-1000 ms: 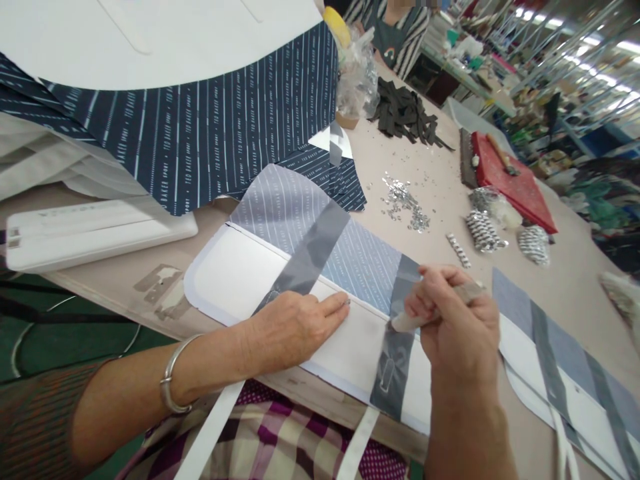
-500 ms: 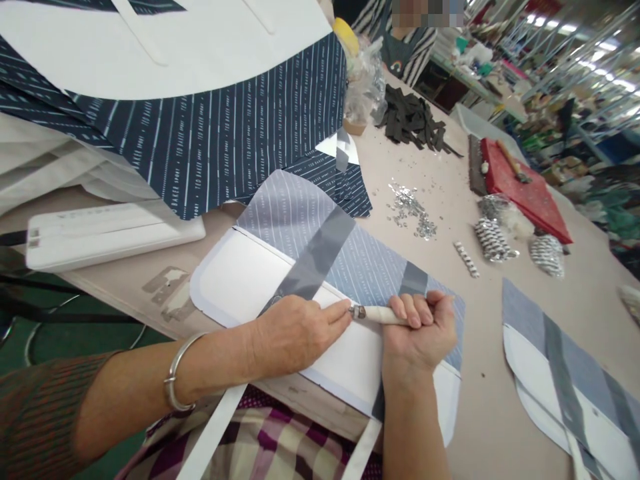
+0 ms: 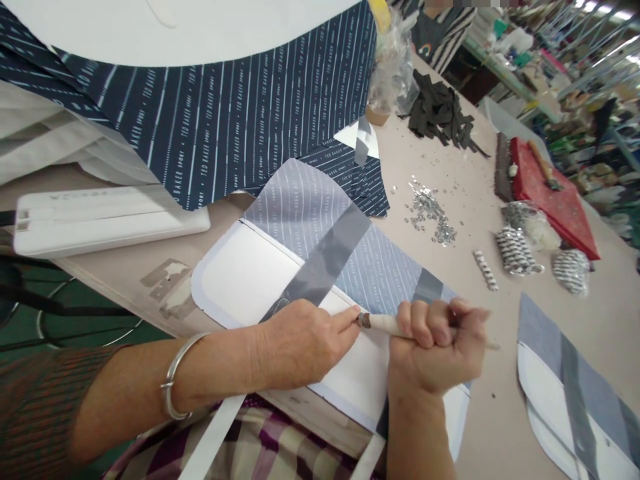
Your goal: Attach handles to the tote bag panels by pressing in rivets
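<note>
My left hand [image 3: 305, 341] lies flat, fingers stretched, on a white rounded panel [image 3: 240, 277] that rests on pale striped fabric [image 3: 310, 207] crossed by grey straps [image 3: 325, 257]. My right hand [image 3: 435, 350] is a fist wrapped round a slim pale-handled tool [image 3: 383, 323]. The tool's metal tip meets my left fingertips at the panel's upper edge. A silver bangle [image 3: 175, 383] circles my left wrist.
Dark navy striped cloth [image 3: 225, 113] and white sheets lie at the back. A white flat device [image 3: 105, 220] sits left. Silver bits [image 3: 430, 213], black scraps [image 3: 440, 113], a red board [image 3: 550, 193] and a second strapped panel [image 3: 570, 393] lie to the right. Another person stands at the table's far end.
My right hand slid left from the right grey strap, turned the tool and brought its tip to my left fingertips. My left hand stayed flat on the panel.
</note>
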The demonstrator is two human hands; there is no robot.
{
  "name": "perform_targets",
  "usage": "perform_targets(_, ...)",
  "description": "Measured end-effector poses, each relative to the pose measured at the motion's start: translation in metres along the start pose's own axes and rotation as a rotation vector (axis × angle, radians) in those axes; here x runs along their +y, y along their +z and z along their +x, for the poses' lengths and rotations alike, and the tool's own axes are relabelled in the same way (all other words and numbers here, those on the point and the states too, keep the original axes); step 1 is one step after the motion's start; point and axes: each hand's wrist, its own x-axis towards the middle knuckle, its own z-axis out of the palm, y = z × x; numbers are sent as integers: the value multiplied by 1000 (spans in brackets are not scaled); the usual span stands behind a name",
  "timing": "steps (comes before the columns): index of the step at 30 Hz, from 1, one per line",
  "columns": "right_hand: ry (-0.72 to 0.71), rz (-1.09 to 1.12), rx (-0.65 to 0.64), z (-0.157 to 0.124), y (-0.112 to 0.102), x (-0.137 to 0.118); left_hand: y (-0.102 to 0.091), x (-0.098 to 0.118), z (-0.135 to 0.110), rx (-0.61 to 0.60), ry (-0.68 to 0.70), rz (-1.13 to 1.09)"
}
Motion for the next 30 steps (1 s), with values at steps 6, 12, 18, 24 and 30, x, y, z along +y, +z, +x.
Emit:
perform_targets(6, -20, -13, -66, -1, 0, -5, 1, 0, 1, 3, -19, 34)
perform_targets(12, -4, 11, -7, 4, -13, -4, 3, 1, -2, 65, 2, 39)
perform_targets(18, -114, -126, -158, -7, 4, -2, 6, 1, -2, 93, -10, 17)
perform_targets(24, -218, -589, -326, -23, 10, -6, 5, 0, -2, 48, -28, 1)
perform_targets(30, -121, -753, -485, -5, 29, -8, 1, 2, -2, 22, -42, 30)
